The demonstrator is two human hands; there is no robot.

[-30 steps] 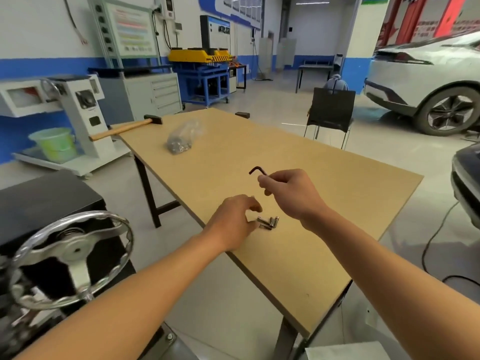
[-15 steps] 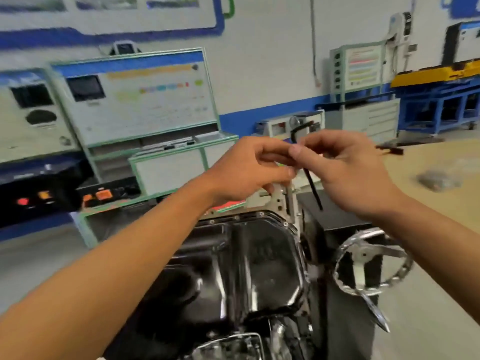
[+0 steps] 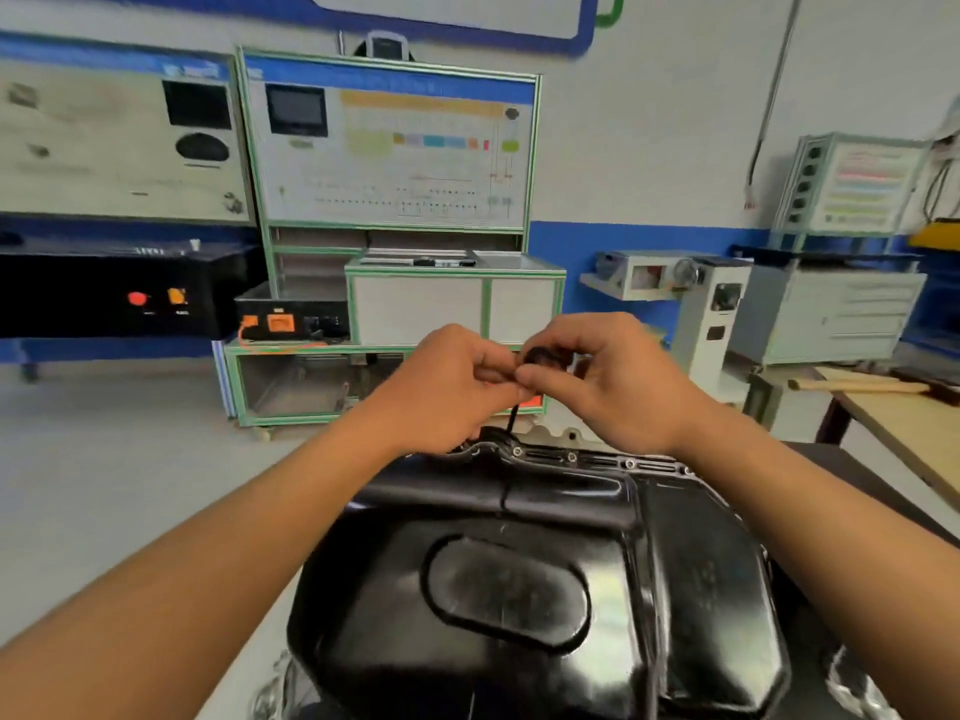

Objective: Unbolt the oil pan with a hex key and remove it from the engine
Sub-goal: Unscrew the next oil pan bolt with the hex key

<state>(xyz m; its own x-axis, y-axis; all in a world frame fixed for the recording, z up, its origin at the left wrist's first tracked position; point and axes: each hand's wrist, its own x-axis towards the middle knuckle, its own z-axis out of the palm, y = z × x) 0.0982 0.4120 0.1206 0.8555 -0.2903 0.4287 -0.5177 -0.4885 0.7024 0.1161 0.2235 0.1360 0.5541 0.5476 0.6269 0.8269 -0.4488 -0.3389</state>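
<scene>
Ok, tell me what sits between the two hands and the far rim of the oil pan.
In the head view, only the hex key's dark shaft: it runs down from the pinch of the left hand and right hand to the oil pan's bolted far flange.

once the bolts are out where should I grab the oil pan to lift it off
Probably by the flat bolted flange of the oil pan, one hand on each long side, lifting straight up. The glossy, rounded body offers little purchase, and bolts still sit along the far rim.

Glossy black oil pan (image 3: pixel 545 589) bolted down, hex key (image 3: pixel 513 415) upright at rim
</scene>
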